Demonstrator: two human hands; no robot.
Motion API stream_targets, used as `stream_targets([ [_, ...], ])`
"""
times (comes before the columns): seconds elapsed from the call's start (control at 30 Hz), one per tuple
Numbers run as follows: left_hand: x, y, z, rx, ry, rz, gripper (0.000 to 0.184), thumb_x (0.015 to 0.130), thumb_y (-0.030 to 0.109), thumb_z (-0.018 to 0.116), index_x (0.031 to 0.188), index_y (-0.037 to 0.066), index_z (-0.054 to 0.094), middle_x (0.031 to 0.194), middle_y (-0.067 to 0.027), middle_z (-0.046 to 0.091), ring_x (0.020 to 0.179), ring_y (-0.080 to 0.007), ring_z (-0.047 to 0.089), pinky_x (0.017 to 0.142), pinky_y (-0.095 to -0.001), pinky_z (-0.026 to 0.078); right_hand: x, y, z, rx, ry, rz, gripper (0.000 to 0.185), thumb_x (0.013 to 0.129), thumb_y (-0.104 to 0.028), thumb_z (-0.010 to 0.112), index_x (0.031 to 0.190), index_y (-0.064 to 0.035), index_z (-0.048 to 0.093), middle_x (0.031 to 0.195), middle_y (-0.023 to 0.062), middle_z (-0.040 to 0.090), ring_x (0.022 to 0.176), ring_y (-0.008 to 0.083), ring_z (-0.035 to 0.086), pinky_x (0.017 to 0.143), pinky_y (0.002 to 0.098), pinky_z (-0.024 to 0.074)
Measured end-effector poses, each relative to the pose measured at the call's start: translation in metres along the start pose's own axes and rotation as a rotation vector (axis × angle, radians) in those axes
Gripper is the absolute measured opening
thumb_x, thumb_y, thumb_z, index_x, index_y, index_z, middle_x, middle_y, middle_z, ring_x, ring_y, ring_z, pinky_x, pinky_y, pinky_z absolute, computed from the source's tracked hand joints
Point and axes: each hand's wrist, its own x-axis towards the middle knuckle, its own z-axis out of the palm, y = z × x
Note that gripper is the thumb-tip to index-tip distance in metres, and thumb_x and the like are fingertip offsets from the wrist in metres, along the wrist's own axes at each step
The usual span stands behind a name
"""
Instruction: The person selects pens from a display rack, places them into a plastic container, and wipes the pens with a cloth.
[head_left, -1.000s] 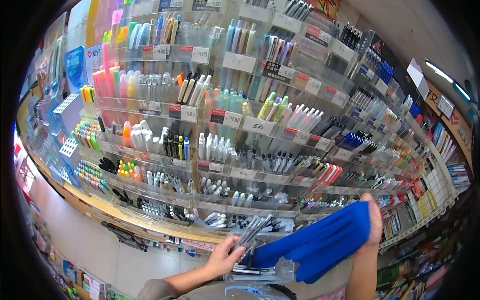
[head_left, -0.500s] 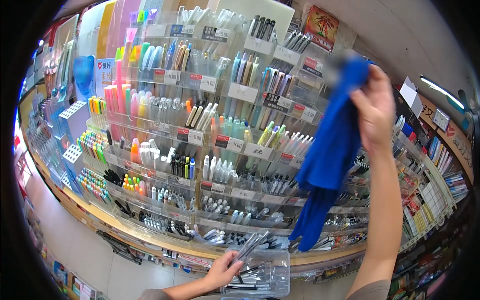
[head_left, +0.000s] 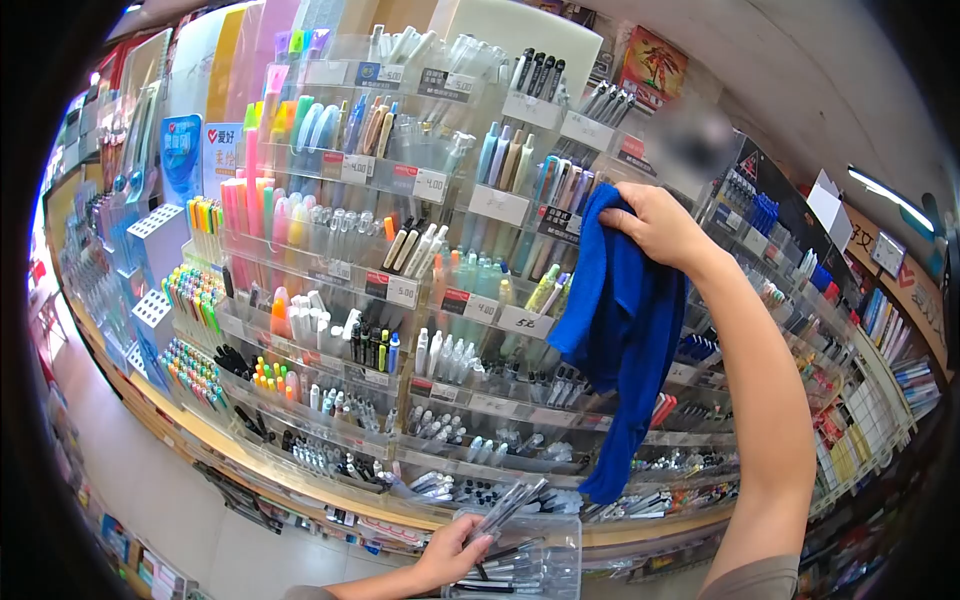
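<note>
lengthwise, cloth point(head_left: 628, 320) hangs downward from pinching right fingers point(head_left: 632, 197); left fingers point(head_left: 474, 549) clasp slanting pens point(head_left: 509, 505).

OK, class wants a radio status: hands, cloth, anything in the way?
Left hand gripping pens by clear box. Right hand holding blue cloth, hanging down. Cloth hides part of pen rack.

a stationery shop around me, tiered clear racks point(head_left: 285, 254) of pens point(head_left: 500, 158) before me, price tags point(head_left: 431, 186) along them, books point(head_left: 884, 312) at right
</note>
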Motion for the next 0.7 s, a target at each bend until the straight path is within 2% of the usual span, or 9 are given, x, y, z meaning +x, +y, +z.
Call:
stream_targets([
  [0.1, -0.001, 0.003, -0.002, 0.03, 0.012, 0.011, 0.021, 0.085, 0.013, 0.053, 0.101, 0.0, 0.049, 0.068, -0.0005, 0.053, 0.059, -0.0059, 0.049, 0.054, -0.0214, 0.042, -0.008, 0.007, 0.001, -0.069, 0.023, -0.045, 0.02, 0.081, -0.013, 0.052, 0.096, 0.0008, 0.054, 0.091, 0.0167, 0.057, 0.083, 0.0287, 0.054, 0.078, 0.0331, 0.0407],
  [0.23, -0.003, 0.009, -0.004, 0.032, 0.033, 0.021, 0.02, 0.086, 0.013, 0.053, 0.101, 0.0, 0.049, 0.068, -0.0003, 0.053, 0.059, -0.0061, 0.049, 0.054, -0.0214, 0.042, -0.022, 0.003, -0.007, 0.142, 0.057, -0.094, 0.017, 0.08, -0.014, 0.052, 0.09, 0.0002, 0.053, 0.087, 0.0182, 0.056, 0.086, 0.0356, 0.052, 0.075, 0.037, 0.0404],
  [0.43, -0.005, 0.008, -0.003, 0.016, 0.044, 0.052, 0.019, 0.086, 0.013, 0.053, 0.1, 0.001, 0.049, 0.068, -0.0004, 0.053, 0.059, -0.0058, 0.05, 0.055, -0.0216, 0.043, -0.054, 0.021, -0.023, 0.062, 0.053, 0.057, 0.014, 0.076, -0.008, 0.055, 0.087, 0.0009, 0.054, 0.081, 0.017, 0.056, 0.077, 0.0297, 0.054, 0.072, 0.0333, 0.0415],
  [0.6, -0.003, 0.002, -0.001, 0.046, 0.027, 0.027, 0.019, 0.085, 0.012, 0.053, 0.101, 0.001, 0.048, 0.068, -0.0004, 0.053, 0.06, -0.0057, 0.05, 0.055, -0.0215, 0.043, -0.072, 0.025, -0.034, 0.074, 0.024, 0.074, 0.014, 0.073, -0.005, 0.056, 0.084, 0.0018, 0.053, 0.078, 0.0186, 0.056, 0.077, 0.0329, 0.054, 0.071, 0.0348, 0.0415],
  [0.7, -0.003, 0.004, -0.002, 0.04, 0.025, 0.034, 0.019, 0.085, 0.012, 0.053, 0.101, 0.001, 0.048, 0.068, -0.0003, 0.053, 0.059, -0.0059, 0.05, 0.055, -0.0216, 0.043, -0.073, 0.023, -0.039, -0.055, 0.034, 0.082, 0.013, 0.071, -0.004, 0.056, 0.081, 0.0023, 0.051, 0.078, 0.0202, 0.055, 0.078, 0.0369, 0.052, 0.07, 0.0367, 0.0412],
])
